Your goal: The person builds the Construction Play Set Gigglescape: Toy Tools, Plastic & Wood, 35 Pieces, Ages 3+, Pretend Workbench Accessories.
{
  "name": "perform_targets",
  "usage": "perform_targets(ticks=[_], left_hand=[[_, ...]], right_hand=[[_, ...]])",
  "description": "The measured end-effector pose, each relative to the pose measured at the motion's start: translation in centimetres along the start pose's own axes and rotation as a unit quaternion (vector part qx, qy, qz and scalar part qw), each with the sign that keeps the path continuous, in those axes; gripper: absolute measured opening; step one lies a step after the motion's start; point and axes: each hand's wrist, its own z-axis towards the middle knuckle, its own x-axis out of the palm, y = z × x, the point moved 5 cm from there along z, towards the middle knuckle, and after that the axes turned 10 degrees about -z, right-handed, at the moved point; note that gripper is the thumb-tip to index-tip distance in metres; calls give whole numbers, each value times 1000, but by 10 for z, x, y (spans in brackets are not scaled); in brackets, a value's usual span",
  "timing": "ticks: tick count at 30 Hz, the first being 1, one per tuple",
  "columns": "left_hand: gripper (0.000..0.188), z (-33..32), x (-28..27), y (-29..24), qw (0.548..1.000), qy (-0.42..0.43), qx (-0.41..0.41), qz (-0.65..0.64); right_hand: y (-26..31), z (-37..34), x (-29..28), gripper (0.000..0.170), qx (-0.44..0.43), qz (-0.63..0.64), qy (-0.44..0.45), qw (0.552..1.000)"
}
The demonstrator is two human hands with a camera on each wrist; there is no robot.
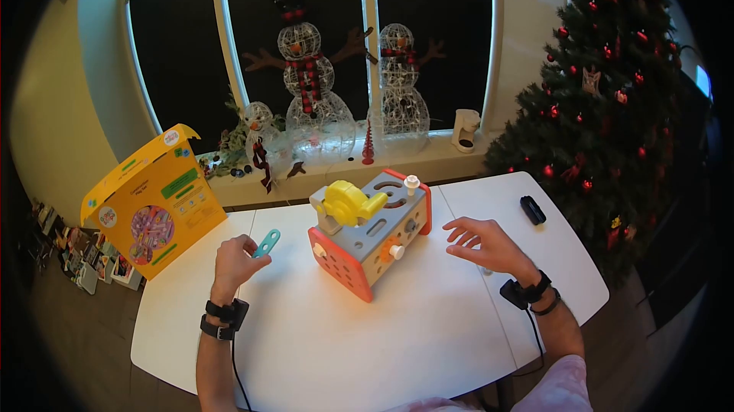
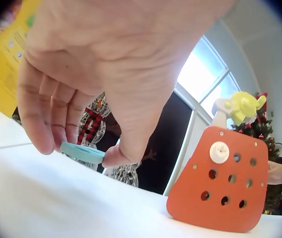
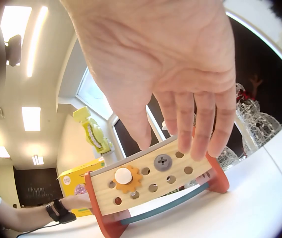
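Observation:
My left hand (image 1: 235, 265) pinches a small flat teal toy bar with holes (image 1: 267, 243) between thumb and fingertips, low over the white table. To its right stands a toy workbench (image 1: 363, 240) with red-orange end panels, a grey top and pale wooden sides. On the top sits a yellow toy saw-like piece (image 1: 348, 203) in a grey holder. An orange gear (image 3: 136, 184) with a white bolt (image 3: 123, 175) and a grey screw (image 3: 163, 162) are fixed in the workbench's side. My right hand (image 1: 493, 247) hovers right of the workbench, fingers loosely extended, holding nothing.
A yellow toy box (image 1: 157, 198) stands at the table's (image 1: 428, 328) left edge. Toward the right edge lies a small black object (image 1: 533, 211). Behind are a window sill with wire snowmen (image 1: 310, 68) and a Christmas tree (image 1: 596, 91). Cables trail from both wrists.

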Motion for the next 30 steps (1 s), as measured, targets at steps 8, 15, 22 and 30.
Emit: perform_targets(ticks=[8,15,22,30], left_hand=[[31,-38,-21,-142,935,92,231,-252],[36,-39,11,-190,902,109,362,-209],[45,-37,21,-182,911,147,324,-208],[57,-35,28,-168,893,130,331,-277]], right_hand=[[48,11,16,35,-88,22,7,996],[91,34,32,34,-215,-13,-52,975],[97,54,56,38,-221,-15,-20,975],[91,62,57,39,-205,-22,-1,979]])
